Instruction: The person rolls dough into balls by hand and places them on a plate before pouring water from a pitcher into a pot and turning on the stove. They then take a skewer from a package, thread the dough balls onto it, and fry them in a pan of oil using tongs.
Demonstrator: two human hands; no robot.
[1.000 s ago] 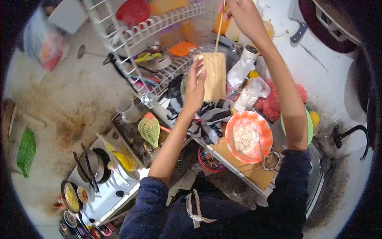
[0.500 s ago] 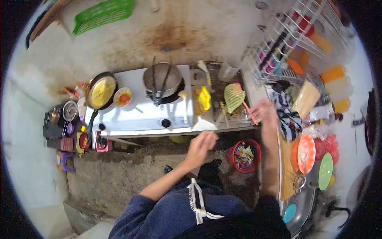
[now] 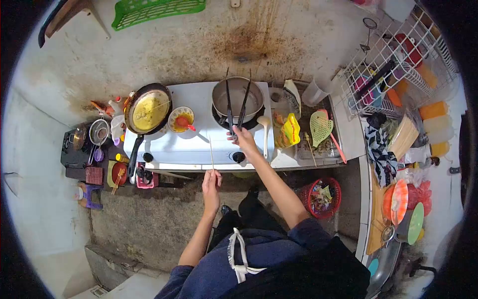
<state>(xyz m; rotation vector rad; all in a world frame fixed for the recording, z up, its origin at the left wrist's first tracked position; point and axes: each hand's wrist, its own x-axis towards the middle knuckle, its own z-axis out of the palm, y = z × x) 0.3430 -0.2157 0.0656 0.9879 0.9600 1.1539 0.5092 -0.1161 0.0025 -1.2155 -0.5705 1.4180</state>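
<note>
My left hand (image 3: 211,182) pinches a thin wooden skewer (image 3: 211,153) that points up toward the white stove (image 3: 199,144). My right hand (image 3: 244,138) reaches over the stove's front edge and touches the handle end of the black tongs (image 3: 235,104), which rest across a steel pot (image 3: 237,98) on the right burner. Whether the fingers have closed on the tongs is unclear. A black frying pan (image 3: 148,110) with a yellow omelette sits on the left burner. A small bowl (image 3: 181,119) with a red spoon stands between pan and pot.
A green slotted spatula (image 3: 321,128) and a yellow packet (image 3: 291,129) lie right of the stove. A white dish rack (image 3: 398,65) and a pack of skewers (image 3: 404,137) stand on the right counter. An orange bowl (image 3: 398,194) and a red bin (image 3: 323,197) are nearby.
The view has swung from the right counter to the stove. My left hand left the skewer pack and now holds a single skewer; my right hand moved from the spatula area to the tongs.
</note>
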